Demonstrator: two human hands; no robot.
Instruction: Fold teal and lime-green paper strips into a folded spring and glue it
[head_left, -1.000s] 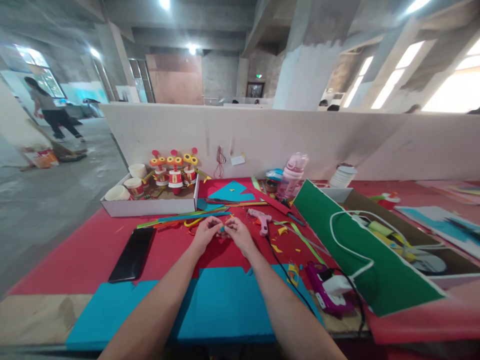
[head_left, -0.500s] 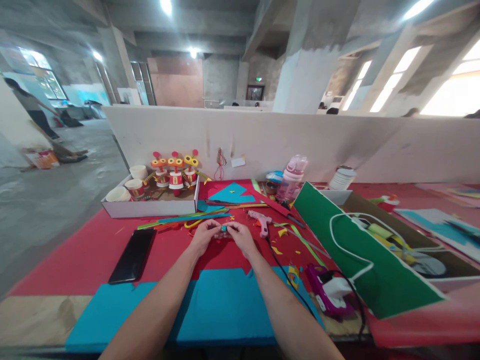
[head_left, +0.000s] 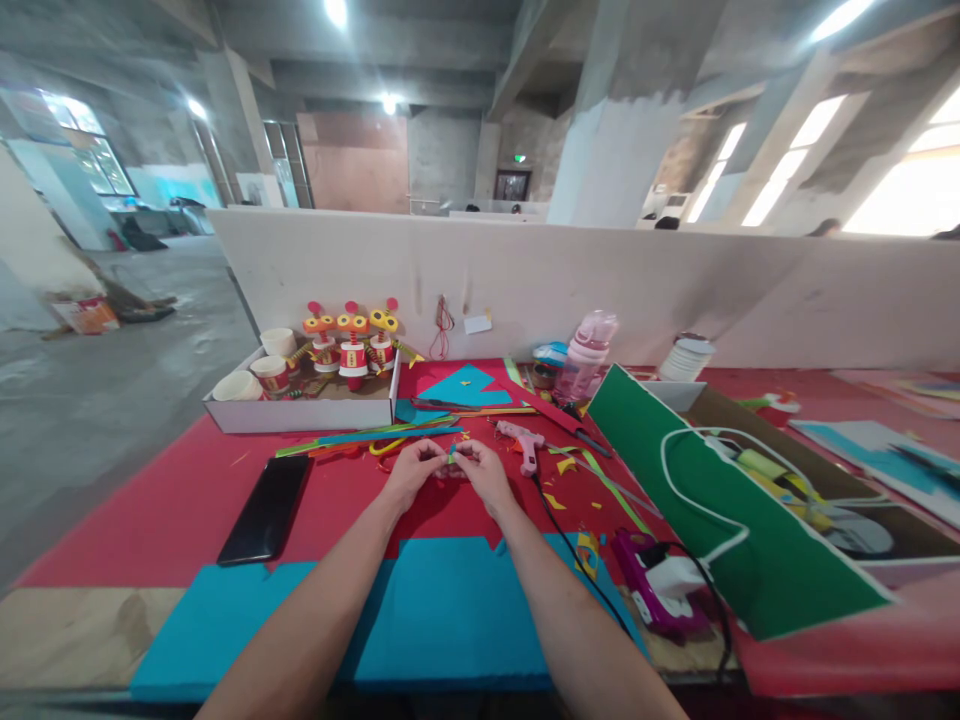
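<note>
Between my fingertips is a small blue and green folded paper strip (head_left: 451, 455), partly covered by the fingers. My left hand (head_left: 411, 474) pinches it from the left, thumb and index finger together. On the other side my right hand (head_left: 483, 472) pinches the same strip. Both hands are just above the red tabletop (head_left: 337, 510). A pink glue gun (head_left: 523, 443) lies to the right of my right hand. Long coloured paper strips (head_left: 352, 438) and a yellow curved handle (head_left: 382, 447) lie just beyond my left hand.
A white tray (head_left: 300, 418) holds paper cups and several cup figures (head_left: 352, 345). A black phone (head_left: 264, 512) lies left. Blue board (head_left: 450, 610) covers the front edge. Right are a purple power strip (head_left: 660, 585), a green panel (head_left: 720, 530) and a pink bottle (head_left: 585, 355).
The paper between my fingers has turned or been folded: a blue end now stands up and green shows below. My hands stay nearly in place. A person at far left has left view.
</note>
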